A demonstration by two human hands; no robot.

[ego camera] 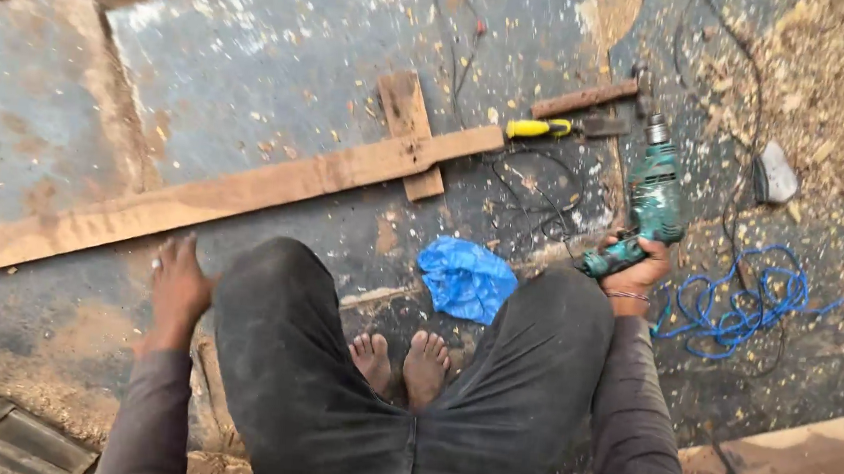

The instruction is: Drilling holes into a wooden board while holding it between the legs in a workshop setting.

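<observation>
Your right hand (637, 267) is wrapped around the grip of a teal electric drill (651, 200), fingers curled tight around the handle, with a thin bangle on the wrist. The drill lies low over the floor (254, 73) just to the right of your right knee, its chuck pointing away from you toward a short wooden stick (583, 98) that lies beyond it. Just left of the chuck lies a yellow-handled screwdriver (541, 128), close to the end of the long plank.

Your left hand (177, 288) is down beside your left knee, fingers loosely spread and pointing away from you, holding nothing; whether the palm presses on the floor you cannot tell. Just beyond it runs a long wooden plank (214, 196), lying slantwise across the dusty grey floor, with a short wooden block (409, 126) crossing it near its right end.

You are squatting, bare feet (407, 363) together between your knees. Just ahead of your toes lies a crumpled blue plastic bag (466, 279). A tangle of blue cord (738, 307) lies on the floor to the right of your drill hand, and thin black wires (536, 191) loop between the plank end and the drill. Sawdust (836, 79) is heaped at the upper right.
</observation>
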